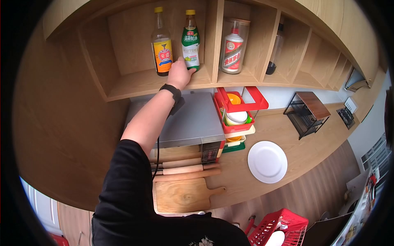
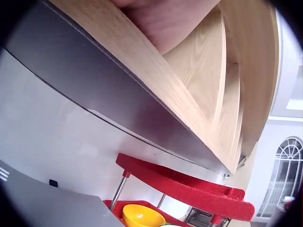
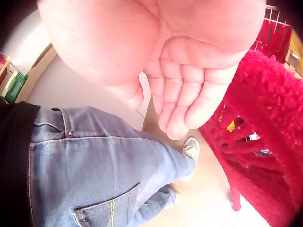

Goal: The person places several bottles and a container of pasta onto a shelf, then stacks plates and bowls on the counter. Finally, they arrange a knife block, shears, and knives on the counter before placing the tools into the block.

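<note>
My left hand (image 1: pixel 180 74) reaches up into the wooden shelf, at the foot of a green-and-white sauce bottle (image 1: pixel 191 46) with a yellow cap. The thumb lies across the front of its base, and the fingers go round its left side, partly hidden. Close on the left stands a dark bottle (image 1: pixel 163 51) with an orange-yellow label, also yellow-capped. In the left wrist view only part of the left palm (image 2: pixel 170 21) shows above the shelf edge. Down beside the jeans, my right hand (image 3: pixel 184 71) hangs with loosely bent fingers and holds nothing.
Another compartment holds a white-and-red bottle (image 1: pixel 233 51) inside a clear jar. Below are a grey microwave (image 1: pixel 191 117), a red rack (image 1: pixel 257 96) with bowls, a white plate (image 1: pixel 267 162) and a cutting board (image 1: pixel 182 194). A red basket cart (image 1: pixel 283 223) stands near the person.
</note>
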The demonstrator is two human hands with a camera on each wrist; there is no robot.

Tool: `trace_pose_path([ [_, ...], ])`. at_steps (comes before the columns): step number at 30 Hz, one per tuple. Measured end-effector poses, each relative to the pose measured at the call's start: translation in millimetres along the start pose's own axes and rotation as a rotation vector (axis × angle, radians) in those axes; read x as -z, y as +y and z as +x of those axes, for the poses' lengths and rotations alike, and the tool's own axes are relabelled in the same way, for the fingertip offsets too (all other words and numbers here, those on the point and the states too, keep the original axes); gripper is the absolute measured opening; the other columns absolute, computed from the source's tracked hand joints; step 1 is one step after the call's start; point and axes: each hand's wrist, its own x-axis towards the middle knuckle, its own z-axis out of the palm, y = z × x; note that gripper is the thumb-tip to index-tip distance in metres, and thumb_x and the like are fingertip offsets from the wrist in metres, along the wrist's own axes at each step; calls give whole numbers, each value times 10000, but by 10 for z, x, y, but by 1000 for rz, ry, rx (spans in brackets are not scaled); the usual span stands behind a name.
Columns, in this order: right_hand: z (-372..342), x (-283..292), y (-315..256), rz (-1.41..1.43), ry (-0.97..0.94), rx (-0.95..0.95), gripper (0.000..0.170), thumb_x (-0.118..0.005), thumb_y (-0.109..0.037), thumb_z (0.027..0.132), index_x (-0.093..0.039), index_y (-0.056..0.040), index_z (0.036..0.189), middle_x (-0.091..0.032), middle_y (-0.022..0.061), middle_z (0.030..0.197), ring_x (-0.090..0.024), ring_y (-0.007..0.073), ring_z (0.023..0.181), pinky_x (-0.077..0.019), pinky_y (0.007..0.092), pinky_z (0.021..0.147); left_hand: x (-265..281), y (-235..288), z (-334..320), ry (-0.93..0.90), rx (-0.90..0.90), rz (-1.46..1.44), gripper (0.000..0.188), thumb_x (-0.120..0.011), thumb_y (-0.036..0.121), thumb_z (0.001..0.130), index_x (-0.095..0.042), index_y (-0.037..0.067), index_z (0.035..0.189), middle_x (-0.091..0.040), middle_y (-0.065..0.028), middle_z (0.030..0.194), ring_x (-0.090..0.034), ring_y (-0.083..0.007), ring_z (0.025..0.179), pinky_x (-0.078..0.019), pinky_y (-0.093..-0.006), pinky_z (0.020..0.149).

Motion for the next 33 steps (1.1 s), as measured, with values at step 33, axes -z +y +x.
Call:
trace_pose_path([
  [33, -682, -417, 2174, -252, -129, 22, 219, -610, -270, 886, -633, -63, 822, -658, 222, 825, -647, 430, 783, -496, 531, 687, 725, 44, -511, 442, -320, -188, 449, -686, 318, 984, -681, -128, 1042, -739, -207, 956, -685, -226, 820, -537, -378, 785],
])
